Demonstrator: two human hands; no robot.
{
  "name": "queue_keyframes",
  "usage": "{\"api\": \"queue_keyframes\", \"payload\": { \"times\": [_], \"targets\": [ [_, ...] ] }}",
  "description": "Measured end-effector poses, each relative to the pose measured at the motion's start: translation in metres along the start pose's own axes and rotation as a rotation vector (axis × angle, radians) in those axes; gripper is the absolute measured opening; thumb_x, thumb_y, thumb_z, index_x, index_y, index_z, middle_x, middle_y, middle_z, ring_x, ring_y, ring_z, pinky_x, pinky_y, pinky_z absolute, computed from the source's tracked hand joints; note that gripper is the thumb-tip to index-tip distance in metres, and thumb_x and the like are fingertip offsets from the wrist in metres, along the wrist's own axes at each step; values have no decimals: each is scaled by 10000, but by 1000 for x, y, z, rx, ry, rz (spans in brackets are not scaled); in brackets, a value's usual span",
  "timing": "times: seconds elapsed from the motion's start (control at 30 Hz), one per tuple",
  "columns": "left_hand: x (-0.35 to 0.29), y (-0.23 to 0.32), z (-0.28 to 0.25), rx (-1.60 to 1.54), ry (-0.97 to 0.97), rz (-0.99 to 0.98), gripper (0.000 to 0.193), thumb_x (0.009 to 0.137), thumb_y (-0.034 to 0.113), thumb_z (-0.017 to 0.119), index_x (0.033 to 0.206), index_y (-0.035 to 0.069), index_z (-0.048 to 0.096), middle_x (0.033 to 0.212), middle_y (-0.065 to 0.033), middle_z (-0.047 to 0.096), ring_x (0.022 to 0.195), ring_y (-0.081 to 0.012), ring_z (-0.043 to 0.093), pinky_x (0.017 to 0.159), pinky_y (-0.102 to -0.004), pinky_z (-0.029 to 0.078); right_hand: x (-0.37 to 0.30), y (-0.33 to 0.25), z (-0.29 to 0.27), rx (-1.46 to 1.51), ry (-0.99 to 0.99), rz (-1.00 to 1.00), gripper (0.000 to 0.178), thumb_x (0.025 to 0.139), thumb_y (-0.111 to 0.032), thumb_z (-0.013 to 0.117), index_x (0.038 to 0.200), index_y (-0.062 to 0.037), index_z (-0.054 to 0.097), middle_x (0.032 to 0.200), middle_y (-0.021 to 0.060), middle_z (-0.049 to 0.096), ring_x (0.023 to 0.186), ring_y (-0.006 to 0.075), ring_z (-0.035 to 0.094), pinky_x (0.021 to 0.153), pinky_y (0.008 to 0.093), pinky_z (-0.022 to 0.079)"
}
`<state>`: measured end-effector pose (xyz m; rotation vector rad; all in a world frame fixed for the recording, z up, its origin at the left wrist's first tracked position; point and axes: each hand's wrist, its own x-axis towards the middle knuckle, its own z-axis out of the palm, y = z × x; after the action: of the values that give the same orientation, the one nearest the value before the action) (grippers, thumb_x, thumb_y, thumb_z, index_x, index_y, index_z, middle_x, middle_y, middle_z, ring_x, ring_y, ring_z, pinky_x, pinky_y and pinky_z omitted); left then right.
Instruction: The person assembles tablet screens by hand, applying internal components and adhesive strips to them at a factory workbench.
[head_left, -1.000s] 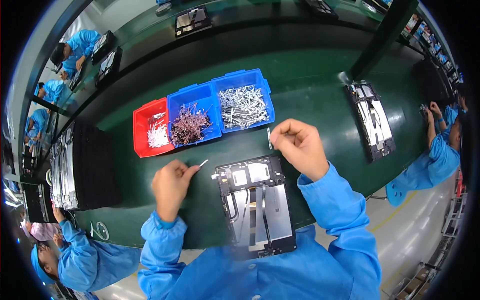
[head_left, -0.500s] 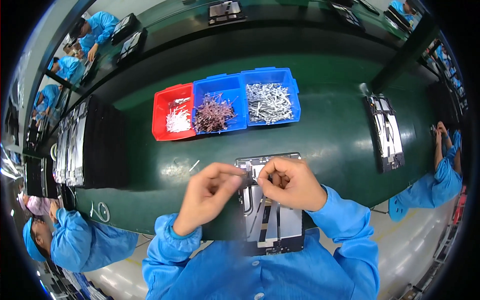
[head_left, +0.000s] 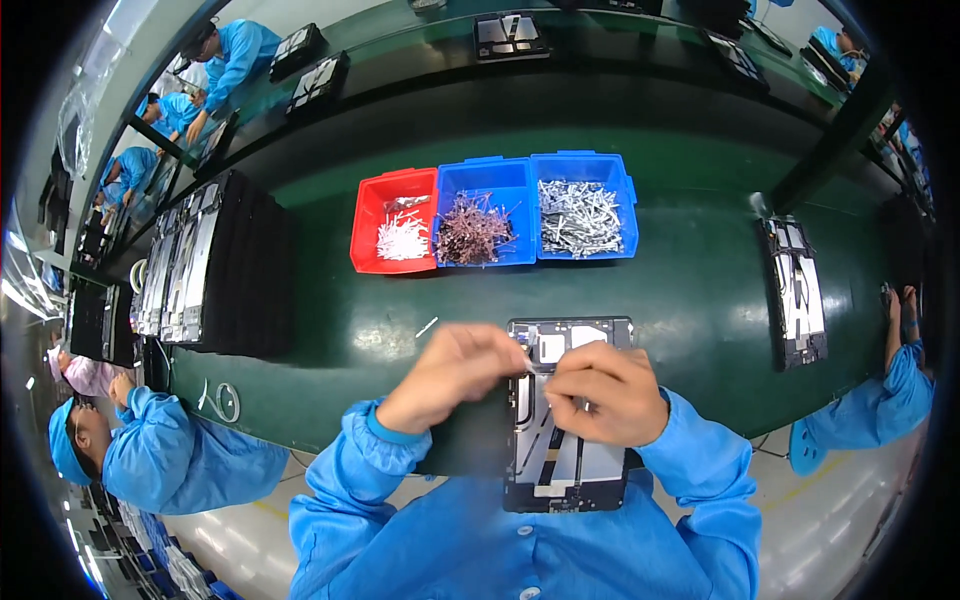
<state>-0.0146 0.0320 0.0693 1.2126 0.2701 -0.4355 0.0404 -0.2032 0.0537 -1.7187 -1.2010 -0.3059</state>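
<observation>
An opened tablet (head_left: 600,463) with black frame and silver inner parts lies before me, its lower end close to my body. My left hand (head_left: 455,375) is over its upper left edge, thumb and fingertips pinched together. From the right, my right hand (head_left: 608,393) hangs over the tablet's middle with its fingers curled into a pinch. A tiny pale sliver (head_left: 531,368) shows between the two hands' fingertips; which hand holds it, I cannot tell. What is inside either pinch is too small or hidden.
Beyond the tablet stand a red bin (head_left: 362,230) and two blue bins (head_left: 487,171) of small parts. A tall stack of tablets (head_left: 195,270) is at left, another opened tablet (head_left: 797,290) at right. A small white strip (head_left: 427,327) and coiled cable (head_left: 229,402) lie on the green table.
The whole scene has shifted rightward in the view. My left fingers have drawn closer together at the tablet's upper left. The right hand has turned slightly, its pinch a little lower on the tablet.
</observation>
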Motion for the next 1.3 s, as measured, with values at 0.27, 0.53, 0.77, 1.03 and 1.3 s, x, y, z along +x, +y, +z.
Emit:
{"api": "queue_keyframes", "payload": {
  "times": [0.27,0.53,0.77,1.03,1.3],
  "targets": [
    [27,23,-102,1313,1044,666,251,1023,173,623,1134,-30,720,812,-158,666,732,-292,677,630,-380,506,-28,-1,-27,435,162,511,101,846,15,780,895,-27,703,752,-20,651,550,-9,495,467,188,325],
    [-40,-30,-13,951,519,371,453,919,89,752,1342,-28,642,1031,-93,742,645,-100,585,576,-269,480,-66,-7,-30,488,205,693,94,857,7,778,897,-22,698,699,-33,640,535,-7,477,478,198,352],
    [-72,-83,34,501,176,89,799,928,140,776,1561,-76,337,1207,-149,648,750,-86,616,638,-213,495,-90,-19,-3,449,272,664,116,865,27,762,865,-25,659,711,-26,610,561,-2,461,492,202,342],
    [-41,-85,58,-112,61,-172,319,949,53,723,1252,-25,661,1164,-66,721,1053,-122,654,923,-292,521,-95,-17,0,578,372,727,96,910,9,748,894,0,654,716,-25,634,602,-9,518,511,186,380],
    [-51,-32,69,380,393,636,97,951,80,722,885,24,676,779,34,632,701,-73,545,597,-268,431,-18,-38,-74,688,337,607,65,957,17,679,997,15,628,914,96,727,806,81,670,710,230,534]
  ]
}}
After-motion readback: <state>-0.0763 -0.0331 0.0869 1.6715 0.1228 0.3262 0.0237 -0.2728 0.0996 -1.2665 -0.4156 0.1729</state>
